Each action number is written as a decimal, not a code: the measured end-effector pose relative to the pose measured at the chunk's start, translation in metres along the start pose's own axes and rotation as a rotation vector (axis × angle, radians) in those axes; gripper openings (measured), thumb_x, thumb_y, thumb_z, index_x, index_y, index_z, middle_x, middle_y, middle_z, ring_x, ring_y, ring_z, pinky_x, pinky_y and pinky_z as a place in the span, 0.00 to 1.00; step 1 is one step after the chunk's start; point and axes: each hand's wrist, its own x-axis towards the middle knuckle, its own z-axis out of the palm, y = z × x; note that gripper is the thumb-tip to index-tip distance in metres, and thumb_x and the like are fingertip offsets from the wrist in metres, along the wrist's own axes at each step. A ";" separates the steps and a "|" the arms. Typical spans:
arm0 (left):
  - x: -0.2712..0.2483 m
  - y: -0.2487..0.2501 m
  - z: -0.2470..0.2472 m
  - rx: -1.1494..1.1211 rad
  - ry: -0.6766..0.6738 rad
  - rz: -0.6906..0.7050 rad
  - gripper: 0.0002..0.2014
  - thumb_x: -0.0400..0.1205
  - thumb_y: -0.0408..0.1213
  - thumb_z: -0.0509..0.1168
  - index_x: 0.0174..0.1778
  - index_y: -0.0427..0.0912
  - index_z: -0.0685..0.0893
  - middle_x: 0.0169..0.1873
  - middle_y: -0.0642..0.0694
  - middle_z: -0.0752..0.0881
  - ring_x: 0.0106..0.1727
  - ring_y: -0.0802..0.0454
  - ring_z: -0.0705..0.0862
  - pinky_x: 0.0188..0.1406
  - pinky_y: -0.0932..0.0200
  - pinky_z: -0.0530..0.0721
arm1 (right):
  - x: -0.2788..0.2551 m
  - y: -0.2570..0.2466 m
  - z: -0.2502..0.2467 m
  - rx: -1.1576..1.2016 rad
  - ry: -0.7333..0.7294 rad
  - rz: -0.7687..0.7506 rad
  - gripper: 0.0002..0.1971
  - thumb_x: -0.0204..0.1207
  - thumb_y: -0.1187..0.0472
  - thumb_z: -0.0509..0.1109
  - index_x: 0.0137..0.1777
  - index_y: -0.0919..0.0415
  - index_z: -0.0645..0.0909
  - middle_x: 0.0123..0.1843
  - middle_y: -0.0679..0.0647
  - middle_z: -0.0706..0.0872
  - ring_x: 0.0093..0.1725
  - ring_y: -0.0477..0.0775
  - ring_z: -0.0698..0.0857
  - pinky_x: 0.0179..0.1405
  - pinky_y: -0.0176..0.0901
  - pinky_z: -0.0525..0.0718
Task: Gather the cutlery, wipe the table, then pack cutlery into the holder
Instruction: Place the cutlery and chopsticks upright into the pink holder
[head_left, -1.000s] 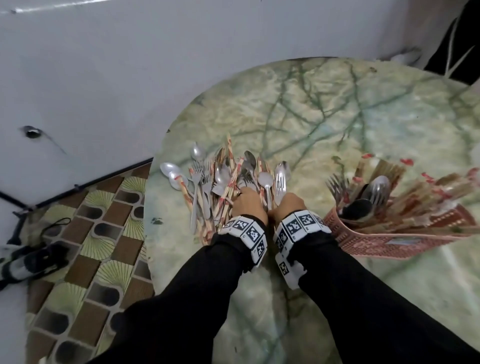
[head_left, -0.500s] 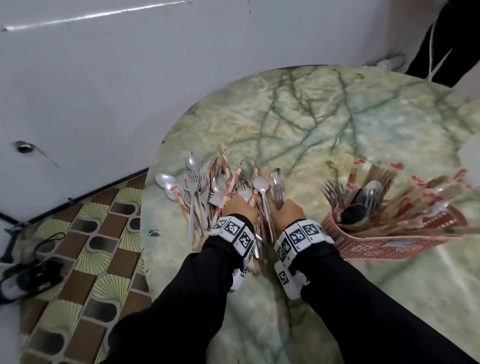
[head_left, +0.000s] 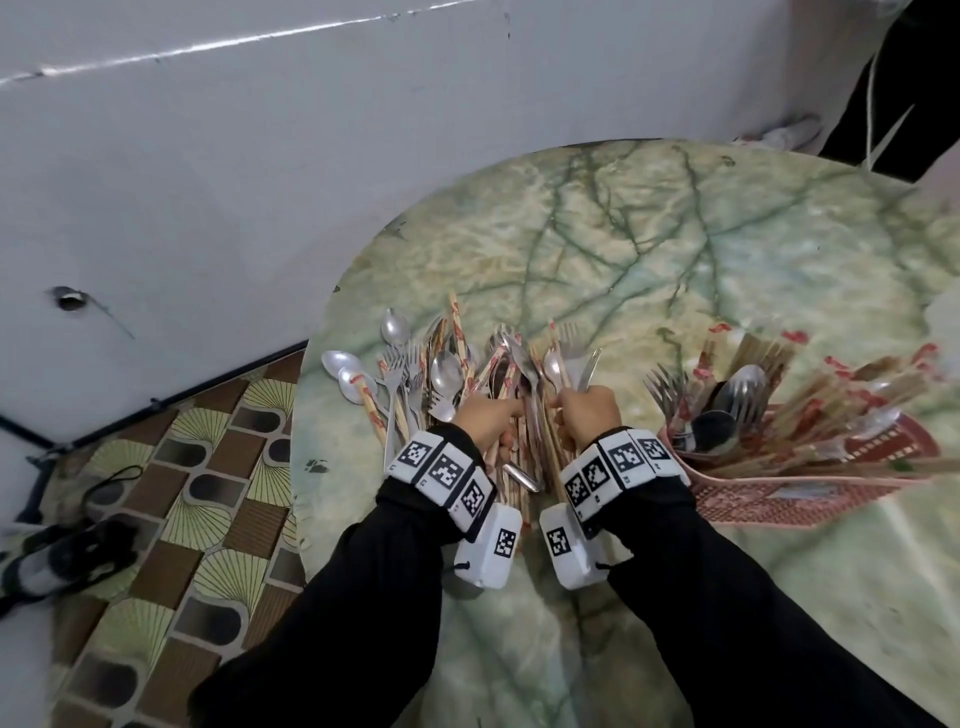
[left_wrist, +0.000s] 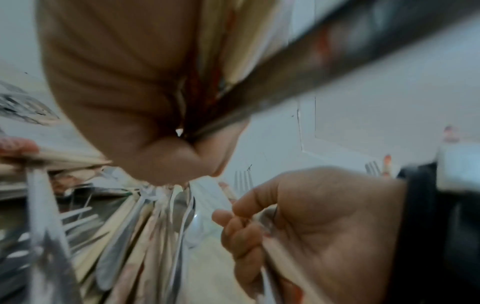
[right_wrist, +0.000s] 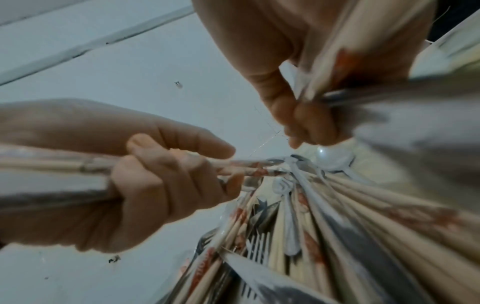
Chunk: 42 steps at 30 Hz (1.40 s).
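Observation:
A heap of metal spoons, forks and paper-wrapped chopsticks (head_left: 447, 374) lies near the left edge of the green marble table (head_left: 623, 249). My left hand (head_left: 485, 423) grips a bundle of chopsticks and handles from the heap's middle; the right wrist view shows its fingers (right_wrist: 155, 174) curled round them. Just beside it, my right hand (head_left: 589, 413) grips its own bundle of chopsticks, a fork and a spoon, fingers (left_wrist: 241, 222) wrapped round. To the right, the red plastic holder (head_left: 769, 501) lies tilted, with forks, spoons and chopsticks sticking out.
The table's left edge drops to a patterned tile floor (head_left: 208, 493), where a dark shoe (head_left: 62, 561) lies. A white wall (head_left: 260, 156) runs behind. Someone in dark clothes (head_left: 893, 93) stands at the far right corner.
Both hands lay side by side on the heap; now each grips a separate bundle, and they have drawn slightly apart and toward me.

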 end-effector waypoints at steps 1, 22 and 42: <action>-0.003 0.000 -0.003 -0.006 -0.025 0.002 0.13 0.82 0.36 0.61 0.31 0.39 0.72 0.11 0.51 0.70 0.10 0.56 0.68 0.18 0.65 0.66 | -0.001 -0.001 0.000 0.034 -0.005 0.003 0.09 0.74 0.66 0.59 0.45 0.70 0.78 0.30 0.59 0.77 0.28 0.58 0.76 0.28 0.43 0.73; 0.018 -0.002 -0.022 0.200 0.540 0.497 0.10 0.81 0.38 0.65 0.52 0.35 0.79 0.43 0.42 0.82 0.42 0.47 0.79 0.41 0.57 0.74 | 0.004 -0.007 -0.009 -0.134 0.238 0.006 0.25 0.80 0.70 0.59 0.77 0.66 0.64 0.68 0.67 0.78 0.65 0.65 0.80 0.53 0.45 0.78; 0.061 -0.014 -0.023 0.686 0.506 0.284 0.18 0.79 0.33 0.67 0.63 0.33 0.75 0.48 0.38 0.85 0.43 0.43 0.82 0.41 0.56 0.80 | 0.016 0.004 0.010 -0.515 0.076 -0.039 0.07 0.71 0.64 0.70 0.42 0.68 0.76 0.38 0.61 0.81 0.36 0.60 0.78 0.30 0.40 0.74</action>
